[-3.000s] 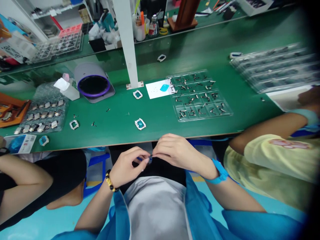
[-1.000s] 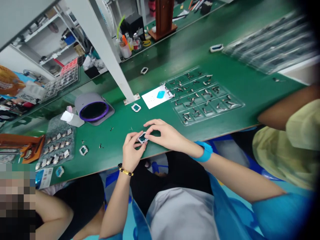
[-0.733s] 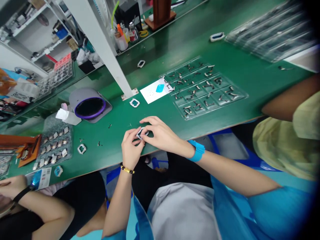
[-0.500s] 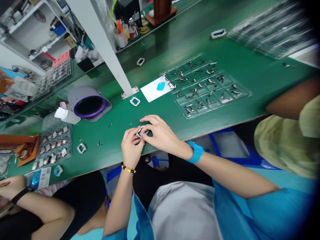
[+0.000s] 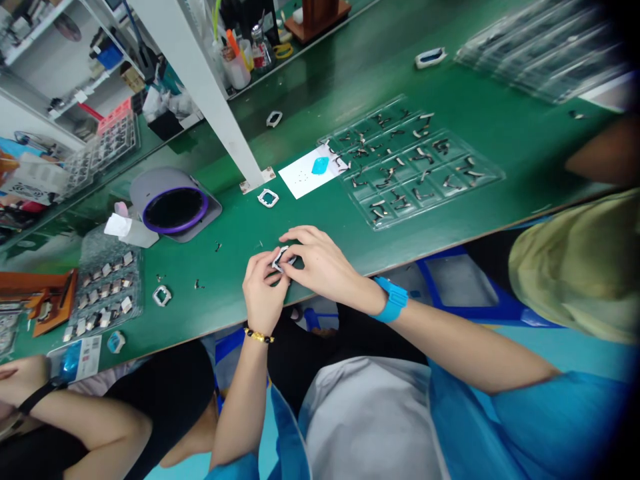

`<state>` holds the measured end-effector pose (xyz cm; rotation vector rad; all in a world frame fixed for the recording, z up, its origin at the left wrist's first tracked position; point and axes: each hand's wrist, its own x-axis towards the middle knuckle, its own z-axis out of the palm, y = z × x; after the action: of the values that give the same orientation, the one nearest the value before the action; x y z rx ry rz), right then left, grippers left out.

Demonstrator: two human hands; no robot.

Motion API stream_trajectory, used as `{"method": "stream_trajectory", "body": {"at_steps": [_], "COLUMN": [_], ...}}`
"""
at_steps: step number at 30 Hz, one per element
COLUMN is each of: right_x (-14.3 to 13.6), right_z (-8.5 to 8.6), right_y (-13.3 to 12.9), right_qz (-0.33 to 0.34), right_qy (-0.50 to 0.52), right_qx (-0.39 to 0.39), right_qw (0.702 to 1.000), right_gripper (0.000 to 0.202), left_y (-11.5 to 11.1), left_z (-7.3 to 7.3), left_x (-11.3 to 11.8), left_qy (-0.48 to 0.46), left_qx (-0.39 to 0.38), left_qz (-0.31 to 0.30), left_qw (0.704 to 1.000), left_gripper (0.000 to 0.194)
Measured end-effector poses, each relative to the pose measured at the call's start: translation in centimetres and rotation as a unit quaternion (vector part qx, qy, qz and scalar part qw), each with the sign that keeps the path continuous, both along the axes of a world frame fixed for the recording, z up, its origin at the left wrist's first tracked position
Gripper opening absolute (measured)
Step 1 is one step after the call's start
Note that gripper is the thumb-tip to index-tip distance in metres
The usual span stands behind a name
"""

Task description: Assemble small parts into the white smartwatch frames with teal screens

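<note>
A small white watch-case-like frame [image 5: 281,259] with a dark inside is held between both hands over the green bench's front edge. My left hand [image 5: 264,288] grips it from the left, thumb and fingers pinched on its rim. From the right, my right hand [image 5: 320,263] closes its thumb and index finger on the same frame, the other fingers stretched out above. Fingers cover part of it. Beyond the hands lie a similar white frame [image 5: 269,198] and a white sheet [image 5: 295,183] bearing a blue piece [image 5: 320,165] and tiny dark specks.
A clear compartment tray [image 5: 435,193] with small flex-like parts lies right of the sheet. A grey device with a purple ring [image 5: 205,207] stands left, near a white post [image 5: 220,107]. Co-workers sit at both sides; one's forearm [image 5: 90,413] shows at lower left.
The view has shifted slightly. The frame looks a little more tilted between my fingers, which keep their hold. The co-worker's arm at the right has moved back to the right.
</note>
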<state>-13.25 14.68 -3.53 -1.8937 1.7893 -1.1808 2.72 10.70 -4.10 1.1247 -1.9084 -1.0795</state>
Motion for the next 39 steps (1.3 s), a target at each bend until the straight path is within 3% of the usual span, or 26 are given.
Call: {"method": "stream_trajectory", "body": {"at_steps": [39], "right_x": [0.18], "right_z": [0.49], "right_y": [-0.34], "right_qz": [0.031], "right_qy": [-0.002], "right_qx": [0.032], "right_qw": [0.999], "right_gripper": [0.017], "left_y": [-0.11], "left_z": [-0.06], "left_x": [-0.18], "left_qy": [0.021], "left_qx": [-0.002], "left_qz": [0.008], "left_qw": [1.0], "left_gripper": [0.037]}}
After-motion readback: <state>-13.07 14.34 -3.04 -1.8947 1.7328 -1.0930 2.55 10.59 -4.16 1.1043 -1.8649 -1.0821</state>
